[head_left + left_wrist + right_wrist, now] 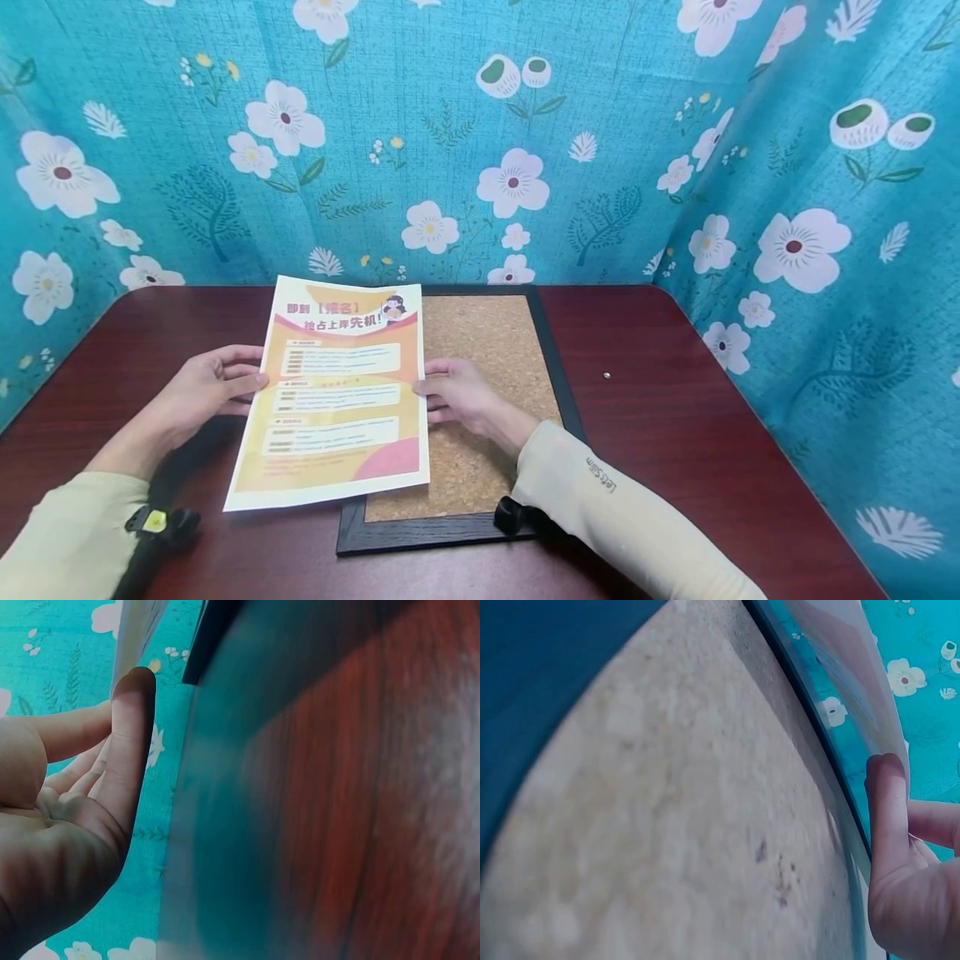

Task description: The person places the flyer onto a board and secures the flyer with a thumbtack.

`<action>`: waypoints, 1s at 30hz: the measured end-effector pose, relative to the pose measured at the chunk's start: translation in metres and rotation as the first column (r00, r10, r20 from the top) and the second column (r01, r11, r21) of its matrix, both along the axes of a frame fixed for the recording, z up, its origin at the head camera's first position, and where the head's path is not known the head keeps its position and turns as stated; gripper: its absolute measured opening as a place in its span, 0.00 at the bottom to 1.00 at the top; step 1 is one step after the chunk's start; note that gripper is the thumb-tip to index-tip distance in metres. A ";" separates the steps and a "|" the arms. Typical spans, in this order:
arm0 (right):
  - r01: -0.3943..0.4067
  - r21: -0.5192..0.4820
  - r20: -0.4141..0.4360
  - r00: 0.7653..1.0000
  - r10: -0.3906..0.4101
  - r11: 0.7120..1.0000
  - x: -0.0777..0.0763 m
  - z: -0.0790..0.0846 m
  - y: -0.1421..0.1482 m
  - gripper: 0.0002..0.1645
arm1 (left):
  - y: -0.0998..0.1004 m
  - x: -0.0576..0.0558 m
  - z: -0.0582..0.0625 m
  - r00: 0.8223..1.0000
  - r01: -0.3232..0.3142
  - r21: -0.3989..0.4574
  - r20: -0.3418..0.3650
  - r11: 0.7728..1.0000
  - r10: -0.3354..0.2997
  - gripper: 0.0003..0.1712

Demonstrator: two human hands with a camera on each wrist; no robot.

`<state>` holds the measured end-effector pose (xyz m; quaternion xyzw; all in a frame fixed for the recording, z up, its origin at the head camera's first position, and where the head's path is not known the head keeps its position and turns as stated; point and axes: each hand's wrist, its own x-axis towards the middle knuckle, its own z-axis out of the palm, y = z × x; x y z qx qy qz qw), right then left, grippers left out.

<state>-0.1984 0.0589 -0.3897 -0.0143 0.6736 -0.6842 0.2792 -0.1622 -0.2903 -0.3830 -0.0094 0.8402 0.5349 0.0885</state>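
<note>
A printed poster sheet [337, 392], yellow and pink with Chinese text and a cartoon figure, is held up between both hands in the head view. My left hand [206, 385] pinches its left edge, thumb on the printed face and fingers behind. On the opposite edge my right hand [461, 392] pinches it the same way. Behind and below the sheet lies a cork board [487, 333] in a black frame [450, 533], its left part hidden by the poster. The left wrist view shows the left fingers [124, 742] at the paper's edge; the right wrist view shows the cork close up.
A dark red wooden table [637, 467] carries the board. One small shiny object [607, 375] lies right of the frame. Blue floral curtains [420, 125] hang behind the table and along its right side.
</note>
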 end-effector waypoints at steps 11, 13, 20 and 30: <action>-0.006 -0.015 -0.002 1.000 0.006 1.000 -0.001 -0.001 0.018 0.15 | 0.014 -0.002 -0.001 1.000 0.021 0.039 -0.003 0.999 -0.021 0.39; -0.010 -0.016 -0.005 1.000 0.010 1.000 -0.001 -0.001 0.021 0.15 | 0.017 -0.003 -0.001 1.000 0.023 0.043 0.000 0.999 -0.023 0.39; -0.006 -0.001 -0.001 1.000 0.006 1.000 -0.001 0.001 0.031 0.17 | 0.026 -0.004 0.000 1.000 0.026 0.063 0.007 0.998 -0.026 0.39; -0.010 0.015 -0.006 1.000 0.010 1.000 0.001 0.003 0.046 0.17 | 0.039 -0.007 -0.001 0.999 0.038 0.117 0.020 0.992 -0.040 0.37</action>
